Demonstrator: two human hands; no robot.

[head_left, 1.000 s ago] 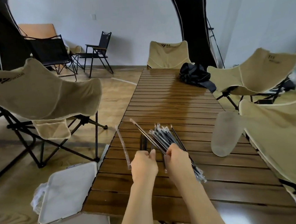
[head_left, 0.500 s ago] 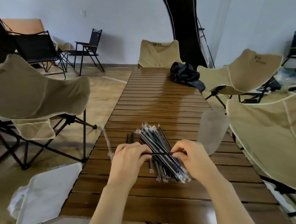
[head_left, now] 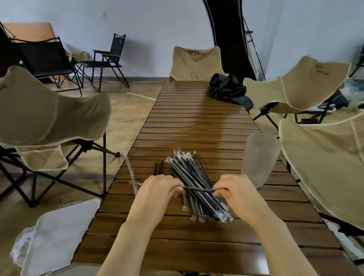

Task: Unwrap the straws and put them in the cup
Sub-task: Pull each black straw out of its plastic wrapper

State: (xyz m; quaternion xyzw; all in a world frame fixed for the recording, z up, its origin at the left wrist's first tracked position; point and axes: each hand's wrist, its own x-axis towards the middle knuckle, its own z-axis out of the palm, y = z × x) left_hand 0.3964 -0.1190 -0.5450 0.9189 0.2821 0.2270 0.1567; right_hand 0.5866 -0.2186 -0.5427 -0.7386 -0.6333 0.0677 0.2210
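Glossy slatted wood table (head_left: 197, 118), frosted plastic cup (head_left: 259, 159), clear-film-wrapped straws (head_left: 194, 179), cloth chairs (head_left: 40, 111).

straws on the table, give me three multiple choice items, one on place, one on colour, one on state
1. Where is the frosted cup relative to the straw pile?
A) left of it B) right of it C) on the floor
2. What colour are the straws in the pile?
A) white B) red C) black
3. How is the held straw gripped?
A) by one hand alone B) by both hands, one at each end C) by nobody

Answers: 1 B, the cup is on the table to the pile's right. 2 C, every straw there looks black. 3 B, the left hand and the right hand each pinch an end.
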